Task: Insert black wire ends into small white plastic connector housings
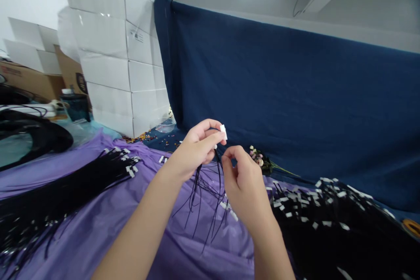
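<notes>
Between the thumb and fingers of my left hand (198,146) is a small white tag (223,132). Thin black cords (197,192) hang down below the same hand, with another bit of white at their upper end. My right hand (243,179) is just to the right, thumb and forefinger pinched together beside the cords; what lies in that pinch is too small to make out. Under both hands spreads a purple cloth (193,236), with a few white tags (229,211) lying on it.
Bundles of black cords with white tags lie at left (82,179) and right (328,227). White boxes (108,70) stand stacked at back left, near a dark bottle (75,106). A blue cloth (278,96) hangs behind; artificial flowers (257,157) lie before it. A tape roll (411,227) sits far right.
</notes>
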Demonstrator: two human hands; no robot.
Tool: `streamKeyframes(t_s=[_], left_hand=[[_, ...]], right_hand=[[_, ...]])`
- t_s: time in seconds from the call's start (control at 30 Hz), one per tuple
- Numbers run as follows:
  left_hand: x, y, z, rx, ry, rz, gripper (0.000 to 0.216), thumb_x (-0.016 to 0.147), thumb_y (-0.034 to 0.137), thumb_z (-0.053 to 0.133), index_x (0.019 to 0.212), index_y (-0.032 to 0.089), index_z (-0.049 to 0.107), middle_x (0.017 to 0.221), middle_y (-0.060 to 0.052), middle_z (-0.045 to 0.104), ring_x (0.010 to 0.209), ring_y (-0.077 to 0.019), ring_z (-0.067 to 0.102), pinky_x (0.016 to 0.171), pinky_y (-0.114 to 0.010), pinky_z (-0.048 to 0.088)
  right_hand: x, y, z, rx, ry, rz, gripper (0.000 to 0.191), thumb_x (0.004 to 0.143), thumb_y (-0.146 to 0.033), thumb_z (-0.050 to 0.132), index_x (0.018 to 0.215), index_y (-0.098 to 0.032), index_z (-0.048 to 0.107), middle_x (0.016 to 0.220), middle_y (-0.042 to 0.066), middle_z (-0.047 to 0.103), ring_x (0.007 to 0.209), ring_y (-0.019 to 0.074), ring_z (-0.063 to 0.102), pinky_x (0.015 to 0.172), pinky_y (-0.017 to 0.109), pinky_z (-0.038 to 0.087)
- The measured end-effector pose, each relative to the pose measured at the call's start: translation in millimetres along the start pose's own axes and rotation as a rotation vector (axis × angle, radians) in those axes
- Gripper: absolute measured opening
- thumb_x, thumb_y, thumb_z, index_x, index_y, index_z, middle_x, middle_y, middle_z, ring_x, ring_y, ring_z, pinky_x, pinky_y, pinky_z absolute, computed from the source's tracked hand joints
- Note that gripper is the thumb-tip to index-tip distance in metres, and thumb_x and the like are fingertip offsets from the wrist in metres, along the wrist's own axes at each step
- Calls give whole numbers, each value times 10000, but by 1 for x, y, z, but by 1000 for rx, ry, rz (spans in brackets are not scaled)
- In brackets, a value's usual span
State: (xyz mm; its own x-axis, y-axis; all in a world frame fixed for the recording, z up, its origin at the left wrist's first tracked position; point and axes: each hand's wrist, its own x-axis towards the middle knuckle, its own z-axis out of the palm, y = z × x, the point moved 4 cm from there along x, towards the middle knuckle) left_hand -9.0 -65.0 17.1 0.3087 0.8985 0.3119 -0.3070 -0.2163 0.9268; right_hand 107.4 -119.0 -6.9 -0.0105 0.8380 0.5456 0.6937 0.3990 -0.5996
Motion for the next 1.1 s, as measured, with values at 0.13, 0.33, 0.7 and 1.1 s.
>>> streamKeyframes(t_s=[0.13, 0.33, 0.7, 1.1], left_hand=[[0, 1, 0, 11, -5, 3, 117, 848, 237, 622, 920, 202, 537, 721, 34, 560, 371, 6, 266, 360, -148, 163], [1, 1, -2, -2, 7, 10, 128, 829, 237, 641, 906, 202, 545, 716, 33, 562, 370, 6, 265, 357, -146, 167], [-1, 4, -3, 11, -10, 0, 111, 837, 230, 633, 889, 189, 543, 715, 29, 549, 386, 8, 261, 365, -140, 168], [-1, 3, -1, 27, -47, 9, 81, 845, 204, 597, 882, 185, 528, 717, 27, 534, 392, 2, 251, 370, -153, 175]], right_hand=[[1, 3, -5, 8, 40, 2, 105, 960, -238, 442, 904, -212, 527, 757, 11, 610, 575, 133, 494, 568, 270, 319], [3, 13, -20, 145, 230, 59, 168, 913, -357, 582, 876, -198, 618, 784, 36, 676, 634, 144, 617, 599, 256, 461], [6, 64, -57, 431, 726, 175, 334, 782, -399, 748, 986, -148, 664, 969, 124, 735, 878, 226, 720, 841, 395, 593], [-3, 90, -85, 577, 1030, 221, 348, 667, -318, 857, 905, -139, 678, 847, 61, 738, 895, 241, 738, 968, 447, 576]])
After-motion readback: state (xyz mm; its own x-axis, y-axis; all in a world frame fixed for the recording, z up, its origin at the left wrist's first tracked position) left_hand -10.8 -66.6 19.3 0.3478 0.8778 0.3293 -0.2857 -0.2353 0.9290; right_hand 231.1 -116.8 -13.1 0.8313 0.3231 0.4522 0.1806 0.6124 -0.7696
